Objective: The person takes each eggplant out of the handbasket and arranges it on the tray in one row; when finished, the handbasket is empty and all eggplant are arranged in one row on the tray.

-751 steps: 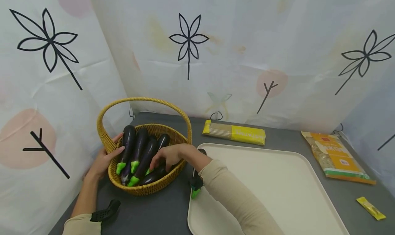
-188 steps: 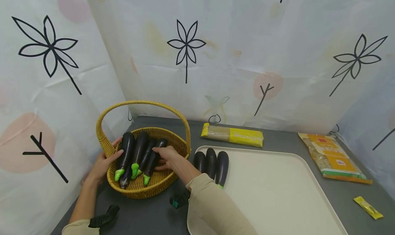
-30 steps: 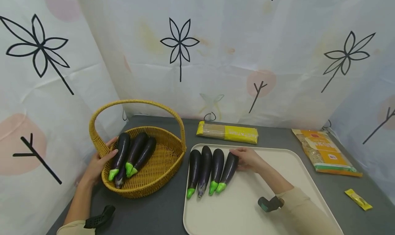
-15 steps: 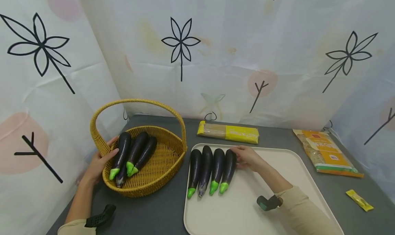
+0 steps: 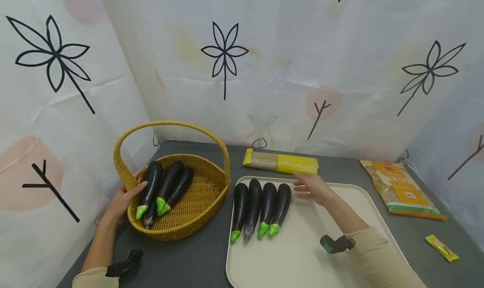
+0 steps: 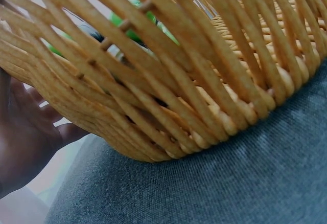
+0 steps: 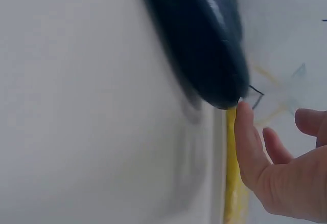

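My left hand (image 5: 120, 202) grips the left side of a yellow wicker basket (image 5: 204, 214), thumb over the rim near an eggplant (image 5: 152, 183). Several eggplants lie in the basket's left half, green stem ends toward me; one is partly hidden beneath the others. In the left wrist view the woven wall (image 6: 153, 91) covers part of that hand (image 6: 25, 132). Over the cream tray (image 5: 302, 254), my right hand (image 5: 315, 189) is held with loosely extended fingers, holding nothing. It is just right of the last eggplant (image 5: 281, 206) in a side-by-side row of several.
Behind the tray lies a yellow noodle packet (image 5: 280, 162). On the right are an orange-and-clear food bag (image 5: 404, 189) and a small yellow sachet (image 5: 441, 248). The basket's tall arched handle (image 5: 172, 122) rises above it. A patterned curtain (image 5: 280, 69) stands behind the grey table (image 5: 181, 262).
Over the longer span, eggplants have gone from the basket to the tray's row. Most recently the rightmost one was straightened, and my right hand let go and drew slightly right. The left hand stays.
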`<move>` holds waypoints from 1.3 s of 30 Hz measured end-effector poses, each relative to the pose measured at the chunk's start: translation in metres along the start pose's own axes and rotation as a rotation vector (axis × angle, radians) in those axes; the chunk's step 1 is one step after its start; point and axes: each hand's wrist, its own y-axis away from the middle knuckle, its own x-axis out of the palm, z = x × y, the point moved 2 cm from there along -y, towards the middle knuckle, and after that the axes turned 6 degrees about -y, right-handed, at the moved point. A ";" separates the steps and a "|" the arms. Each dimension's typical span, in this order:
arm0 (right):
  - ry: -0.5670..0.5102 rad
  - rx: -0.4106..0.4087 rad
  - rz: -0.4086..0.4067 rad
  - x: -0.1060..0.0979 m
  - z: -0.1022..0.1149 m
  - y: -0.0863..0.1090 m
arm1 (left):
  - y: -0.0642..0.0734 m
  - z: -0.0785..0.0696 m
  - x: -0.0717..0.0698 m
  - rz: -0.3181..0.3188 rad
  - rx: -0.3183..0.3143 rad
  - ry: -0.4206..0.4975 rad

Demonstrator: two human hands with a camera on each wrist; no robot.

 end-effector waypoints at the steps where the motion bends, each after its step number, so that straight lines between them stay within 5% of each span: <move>1: -0.011 -0.007 0.017 -0.002 0.004 0.001 | 0.000 0.000 0.000 0.000 0.000 -0.001; 8: -0.088 -0.075 0.201 -0.001 0.027 0.012 | -0.002 -0.001 -0.001 -0.001 0.000 0.001; 17: -0.192 -0.041 0.523 0.041 0.037 0.025 | -0.001 0.000 -0.001 0.002 -0.002 0.034; 31: -0.156 -0.037 0.727 0.124 0.051 0.036 | 0.003 -0.006 0.002 -0.003 -0.068 0.016; 39: -0.223 -0.023 0.739 0.167 0.059 0.037 | 0.004 -0.006 0.003 -0.007 -0.078 0.026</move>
